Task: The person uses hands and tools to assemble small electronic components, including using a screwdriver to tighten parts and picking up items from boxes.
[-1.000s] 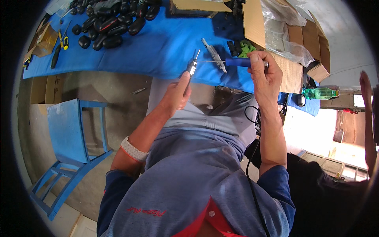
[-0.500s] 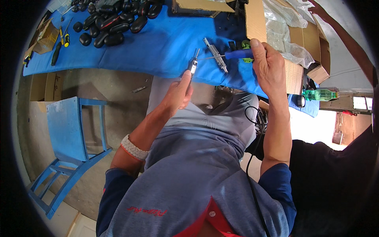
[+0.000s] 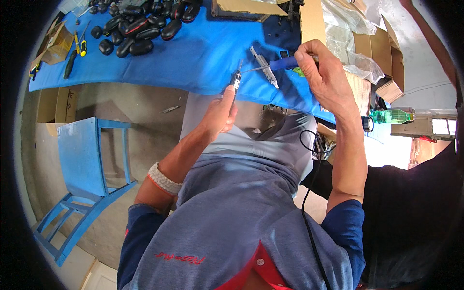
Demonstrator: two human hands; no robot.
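The right hand (image 3: 325, 72) is now arching higher over the thin-shafted, blue-handled screwdriver (image 3: 284, 63), which is slanting up toward its handle rather than lying nearly level. A co-worker's bare arm (image 3: 431, 38) is crossing the upper right, their black clothing (image 3: 411, 217) covering more of the bright opening (image 3: 386, 152).

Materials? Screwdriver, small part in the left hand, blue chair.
Screwdriver handle: smooth blue, probably plastic; its shaft is thin, straight and grey, likely steel.
Small part: silvery with bright glints, likely metal, though plated plastic is possible.
Chair: flat panel and rails, opaque blue coat; perhaps painted wood.
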